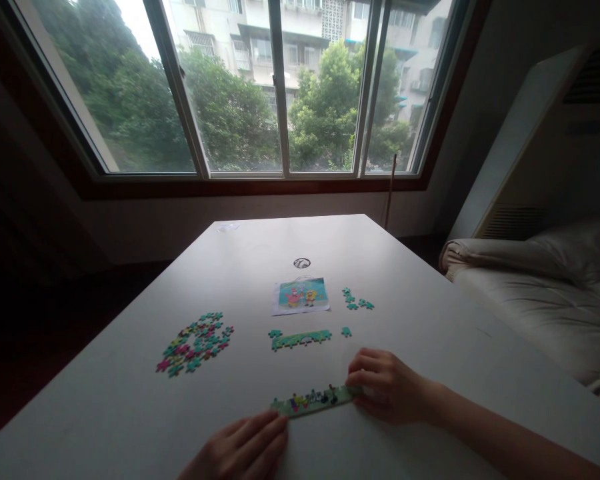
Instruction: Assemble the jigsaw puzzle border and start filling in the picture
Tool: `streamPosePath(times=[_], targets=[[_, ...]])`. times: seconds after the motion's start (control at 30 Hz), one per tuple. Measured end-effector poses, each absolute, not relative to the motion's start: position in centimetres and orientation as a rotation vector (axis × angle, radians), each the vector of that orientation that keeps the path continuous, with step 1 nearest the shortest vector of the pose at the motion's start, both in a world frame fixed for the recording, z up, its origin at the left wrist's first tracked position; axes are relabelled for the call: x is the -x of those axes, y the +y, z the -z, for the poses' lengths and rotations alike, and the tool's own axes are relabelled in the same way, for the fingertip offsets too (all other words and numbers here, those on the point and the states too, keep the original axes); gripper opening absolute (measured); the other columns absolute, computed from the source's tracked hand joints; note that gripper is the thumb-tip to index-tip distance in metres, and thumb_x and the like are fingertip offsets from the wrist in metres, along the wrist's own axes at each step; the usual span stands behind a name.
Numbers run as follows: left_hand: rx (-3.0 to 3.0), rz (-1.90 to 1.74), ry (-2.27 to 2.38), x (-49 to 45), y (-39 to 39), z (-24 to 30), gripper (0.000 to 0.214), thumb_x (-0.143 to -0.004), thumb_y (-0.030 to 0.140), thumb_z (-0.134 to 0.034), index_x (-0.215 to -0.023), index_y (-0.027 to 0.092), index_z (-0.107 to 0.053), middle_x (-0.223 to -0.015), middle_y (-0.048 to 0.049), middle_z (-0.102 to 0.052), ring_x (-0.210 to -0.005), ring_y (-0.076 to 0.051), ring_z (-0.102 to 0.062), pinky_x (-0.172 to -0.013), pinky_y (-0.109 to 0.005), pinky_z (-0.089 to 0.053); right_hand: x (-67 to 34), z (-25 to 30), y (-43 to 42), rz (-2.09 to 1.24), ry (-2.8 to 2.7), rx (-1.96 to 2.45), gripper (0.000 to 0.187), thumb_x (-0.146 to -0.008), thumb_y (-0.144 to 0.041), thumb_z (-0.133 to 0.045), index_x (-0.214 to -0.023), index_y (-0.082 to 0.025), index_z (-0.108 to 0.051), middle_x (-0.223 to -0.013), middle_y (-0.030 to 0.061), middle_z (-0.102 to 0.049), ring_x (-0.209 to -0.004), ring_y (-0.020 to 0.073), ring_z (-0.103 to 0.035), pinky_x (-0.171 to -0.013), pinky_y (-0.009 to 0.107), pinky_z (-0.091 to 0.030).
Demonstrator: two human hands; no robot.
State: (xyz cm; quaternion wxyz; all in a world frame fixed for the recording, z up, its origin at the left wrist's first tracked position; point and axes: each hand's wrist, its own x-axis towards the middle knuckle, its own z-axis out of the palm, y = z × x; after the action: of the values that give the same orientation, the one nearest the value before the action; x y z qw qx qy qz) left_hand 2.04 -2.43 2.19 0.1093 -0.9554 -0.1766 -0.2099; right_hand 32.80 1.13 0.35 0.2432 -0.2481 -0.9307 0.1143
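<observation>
Near the front of the white table (240,373) lies a joined strip of jigsaw puzzle pieces (313,400), greenish with small coloured figures. My left hand (245,443) has its fingers pressed together at the strip's left end, the thumb hidden. At the right end, my right hand (385,385) grips with bent fingers that cover the last part. Beyond the strip, a second joined puzzle row (301,340) lies with a single piece (346,331) to its right. A reference picture (303,295) with a pink and a yellow cartoon figure lies behind that row.
A heap of loose puzzle pieces (195,343) spreads on the left, and several green pieces (356,300) lie right of the picture. A round dark-rimmed disc (302,263) is set farther back. A bed or sofa (520,293) stands along the right, a window (280,175) behind.
</observation>
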Motion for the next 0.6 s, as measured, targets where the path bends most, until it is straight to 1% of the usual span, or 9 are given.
streamPosePath(times=[0.1, 0.23, 0.43, 0.6], targets=[[2.81, 0.601, -0.521, -1.99, -2.36, -2.09, 0.027, -0.092, 0.014, -0.039, -0.106, 0.016, -0.061, -0.101, -0.0068, -0.069, -0.097, -0.015, -0.063, -0.084, -0.02, -0.052, -32.81, -0.3, 1.22, -0.311, -2.528, 0.722, 0.012, -0.081, -0.017, -0.049, -0.091, -0.017, -0.055, -0.088, 0.0075, -0.06, -0.079, 0.0155, -0.052, -0.071, 0.028, -0.043], [2.789, 0.539, -0.522, -1.87, -2.28, -1.95, 0.027, -0.092, 0.015, -0.039, -0.109, 0.014, -0.06, -0.105, -0.0086, -0.068, -0.1, -0.017, -0.062, -0.084, -0.02, -0.051, -32.77, -0.34, 1.19, -0.282, -2.507, 0.762, 0.011, -0.082, -0.016, -0.049, -0.091, -0.017, -0.055, -0.088, 0.0071, -0.06, -0.08, 0.0149, -0.053, -0.071, 0.027, -0.043], [2.8, 0.528, -0.556, -2.13, -2.32, -2.29, 0.028, -0.09, 0.012, -0.04, -0.108, 0.015, -0.06, -0.104, -0.0079, -0.068, -0.099, -0.017, -0.063, -0.085, -0.022, -0.051, -32.82, -0.06, 1.31, -0.28, -2.498, 0.751, 0.01, -0.082, -0.016, -0.049, -0.09, -0.018, -0.055, -0.088, 0.007, -0.06, -0.08, 0.0151, -0.053, -0.071, 0.027, -0.043], [2.805, 0.561, -0.548, -1.94, -2.2, -1.83, 0.028, -0.089, 0.011, -0.04, -0.109, 0.014, -0.06, -0.103, -0.0089, -0.068, -0.098, -0.018, -0.063, -0.084, -0.023, -0.052, -32.76, -0.04, 1.3, -0.266, -2.5, 0.72, 0.009, -0.084, -0.018, -0.048, -0.089, -0.018, -0.056, -0.087, 0.0067, -0.061, -0.079, 0.0146, -0.054, -0.07, 0.026, -0.043]])
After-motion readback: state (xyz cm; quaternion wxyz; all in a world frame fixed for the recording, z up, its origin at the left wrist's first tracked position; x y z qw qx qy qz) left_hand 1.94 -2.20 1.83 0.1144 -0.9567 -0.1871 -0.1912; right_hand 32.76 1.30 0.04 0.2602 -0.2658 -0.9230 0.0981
